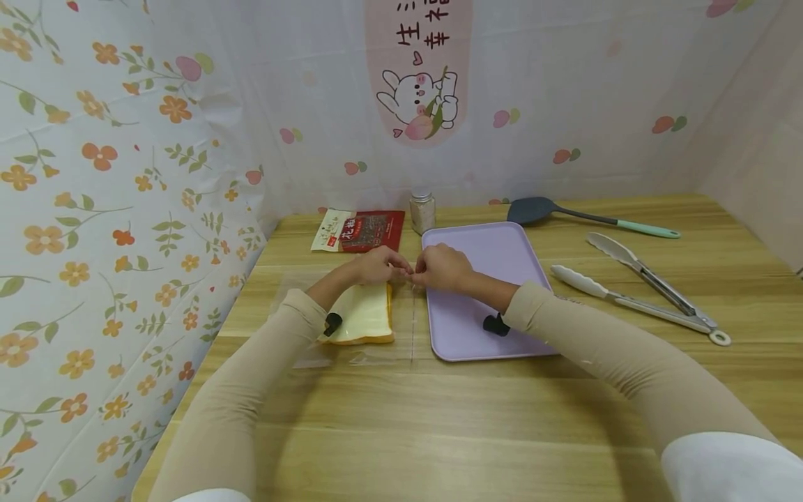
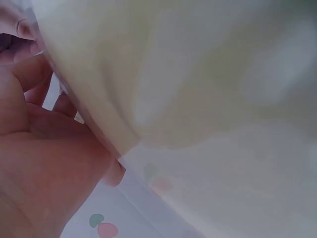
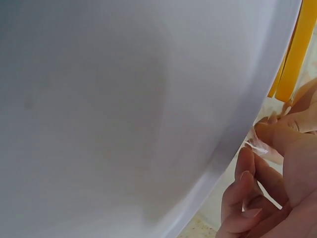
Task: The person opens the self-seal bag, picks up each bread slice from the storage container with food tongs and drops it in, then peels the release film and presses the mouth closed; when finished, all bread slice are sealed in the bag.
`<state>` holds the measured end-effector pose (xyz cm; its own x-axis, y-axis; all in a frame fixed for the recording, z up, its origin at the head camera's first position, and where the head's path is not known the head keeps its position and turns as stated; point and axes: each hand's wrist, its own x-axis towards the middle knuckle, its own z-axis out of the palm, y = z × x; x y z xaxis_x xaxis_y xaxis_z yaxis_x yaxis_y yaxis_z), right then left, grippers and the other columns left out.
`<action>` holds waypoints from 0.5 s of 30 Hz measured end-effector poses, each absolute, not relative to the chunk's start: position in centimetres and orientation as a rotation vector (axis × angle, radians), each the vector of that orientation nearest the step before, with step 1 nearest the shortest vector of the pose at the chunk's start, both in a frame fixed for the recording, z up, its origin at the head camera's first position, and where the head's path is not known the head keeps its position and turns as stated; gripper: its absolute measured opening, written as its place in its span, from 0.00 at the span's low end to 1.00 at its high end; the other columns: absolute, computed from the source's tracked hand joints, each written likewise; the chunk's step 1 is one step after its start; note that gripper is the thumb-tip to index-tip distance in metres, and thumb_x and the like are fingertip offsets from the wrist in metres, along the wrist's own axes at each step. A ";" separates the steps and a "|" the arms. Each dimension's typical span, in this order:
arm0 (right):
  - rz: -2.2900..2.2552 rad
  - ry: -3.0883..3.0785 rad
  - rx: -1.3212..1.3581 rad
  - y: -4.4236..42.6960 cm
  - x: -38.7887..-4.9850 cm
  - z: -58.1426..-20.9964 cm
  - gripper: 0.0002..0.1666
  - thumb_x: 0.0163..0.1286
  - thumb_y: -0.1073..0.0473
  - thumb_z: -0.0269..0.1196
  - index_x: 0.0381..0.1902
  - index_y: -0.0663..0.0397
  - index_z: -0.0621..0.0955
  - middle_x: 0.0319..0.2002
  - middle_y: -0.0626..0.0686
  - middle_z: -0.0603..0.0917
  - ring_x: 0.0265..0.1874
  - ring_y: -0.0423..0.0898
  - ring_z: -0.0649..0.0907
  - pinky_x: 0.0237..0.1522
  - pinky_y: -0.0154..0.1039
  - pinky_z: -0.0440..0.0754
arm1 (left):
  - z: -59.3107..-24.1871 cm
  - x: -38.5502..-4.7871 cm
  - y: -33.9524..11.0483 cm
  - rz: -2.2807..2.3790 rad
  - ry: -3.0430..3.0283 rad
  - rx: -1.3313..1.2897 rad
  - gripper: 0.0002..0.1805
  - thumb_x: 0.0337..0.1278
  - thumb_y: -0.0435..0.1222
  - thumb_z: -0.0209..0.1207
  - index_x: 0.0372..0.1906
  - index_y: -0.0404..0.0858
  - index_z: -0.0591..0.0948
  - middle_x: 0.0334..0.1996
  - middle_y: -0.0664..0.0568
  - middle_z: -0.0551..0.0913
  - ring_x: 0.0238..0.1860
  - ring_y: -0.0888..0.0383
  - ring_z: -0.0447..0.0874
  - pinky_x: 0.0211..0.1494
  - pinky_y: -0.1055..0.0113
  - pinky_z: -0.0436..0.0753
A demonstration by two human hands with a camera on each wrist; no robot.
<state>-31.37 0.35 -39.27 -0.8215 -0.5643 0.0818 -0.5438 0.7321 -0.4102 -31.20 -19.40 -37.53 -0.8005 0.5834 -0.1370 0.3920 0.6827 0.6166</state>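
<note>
A clear plastic bag (image 1: 403,348) lies flat on the table with bread slices (image 1: 364,314) inside, their brown-yellow crust (image 3: 297,54) showing in the right wrist view. Both hands meet at the bag's right edge, near its far corner. My left hand (image 1: 375,266) pinches that edge from the left, over the far end of the bread. From the other side my right hand (image 1: 445,268) pinches the same edge (image 3: 258,146) between thumb and forefinger, above the left rim of a lilac tray (image 1: 489,244). Blurred plastic (image 2: 198,99) fills most of the left wrist view.
A red and white spice packet (image 1: 370,230) and a small glass jar (image 1: 423,213) stand behind the hands. Right of the tray lie metal tongs (image 1: 652,279), with a dark spatula (image 1: 564,210) farther back. Printed curtains (image 1: 301,84) close off the left and far sides.
</note>
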 end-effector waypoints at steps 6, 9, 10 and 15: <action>-0.649 2.891 -0.891 0.0 -31.2 -39.2 0.11 0.65 0.50 0.67 0.29 0.49 0.90 0.22 0.44 0.84 0.22 0.42 0.77 0.21 0.37 0.74 | -37.6 -31.2 -19.5 0.874 2.564 0.782 0.12 0.69 0.29 0.53 0.48 0.31 0.86 0.46 0.44 0.87 0.44 0.57 0.79 0.49 0.66 0.77; -0.652 2.890 -0.891 -0.2 -31.1 -39.3 0.10 0.66 0.52 0.67 0.30 0.49 0.90 0.22 0.44 0.84 0.22 0.42 0.76 0.22 0.38 0.74 | -37.7 -31.1 -19.5 0.883 2.558 0.779 0.12 0.69 0.30 0.54 0.47 0.31 0.86 0.45 0.45 0.87 0.42 0.58 0.79 0.47 0.67 0.77; -0.653 2.891 -0.895 -0.2 -31.1 -39.3 0.10 0.66 0.53 0.67 0.30 0.49 0.90 0.22 0.44 0.84 0.22 0.41 0.76 0.22 0.38 0.73 | -37.7 -31.1 -19.5 0.885 2.557 0.775 0.12 0.69 0.30 0.55 0.47 0.32 0.86 0.45 0.45 0.87 0.42 0.58 0.79 0.46 0.68 0.77; -0.659 2.880 -0.900 -0.3 -31.0 -39.3 0.09 0.66 0.55 0.66 0.31 0.49 0.91 0.21 0.44 0.83 0.21 0.41 0.75 0.22 0.38 0.72 | -37.7 -31.1 -19.6 0.884 2.559 0.773 0.12 0.69 0.30 0.55 0.47 0.32 0.87 0.45 0.45 0.87 0.41 0.58 0.78 0.44 0.69 0.76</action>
<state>-31.02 -0.27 -39.26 -0.8288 -0.5546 0.0745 -0.5318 0.7392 -0.4133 -31.12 -19.65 -37.67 -0.8004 0.5866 -0.1234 0.3854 0.6612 0.6436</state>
